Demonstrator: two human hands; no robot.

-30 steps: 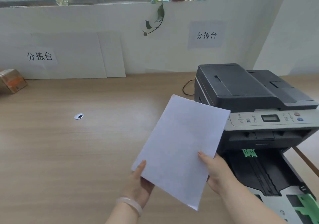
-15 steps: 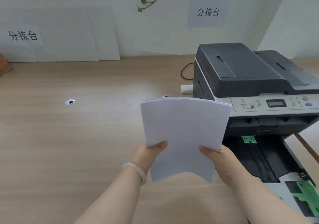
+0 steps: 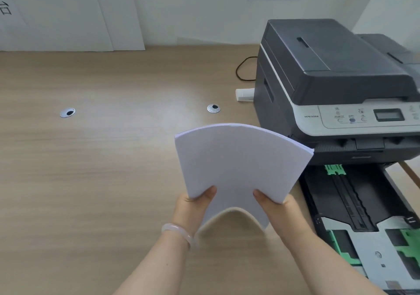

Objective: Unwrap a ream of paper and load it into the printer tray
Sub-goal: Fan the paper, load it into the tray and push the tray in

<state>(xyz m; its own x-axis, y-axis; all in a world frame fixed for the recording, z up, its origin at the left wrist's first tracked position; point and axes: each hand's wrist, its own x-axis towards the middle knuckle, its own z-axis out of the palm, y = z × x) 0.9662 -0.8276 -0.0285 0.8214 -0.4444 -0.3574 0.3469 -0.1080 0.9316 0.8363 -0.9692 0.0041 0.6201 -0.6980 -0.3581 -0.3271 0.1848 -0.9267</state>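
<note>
Unwrapping looks done: the bare paper stack [image 3: 238,162] is bowed into an arch above the desk's [image 3: 91,203] near edge, and loading is what remains. The left hand [image 3: 193,206] and right hand [image 3: 279,206] each clamp a lower corner, thumbs on top and fingers underneath. Just to the right, the printer tray [image 3: 354,226] is pulled out and shows no paper. Beyond it stands the printer [image 3: 329,67].

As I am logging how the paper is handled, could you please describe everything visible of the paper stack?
The paper stack is a thin bundle of plain white sheets, unwrapped, bowed upward into an arch so its shaded underside shows at the near edge. Its far edge looks slightly fanned. The left hand and right hand grip its sides, thumbs on top. It is held over the wooden desk, left of the open printer tray.
</note>
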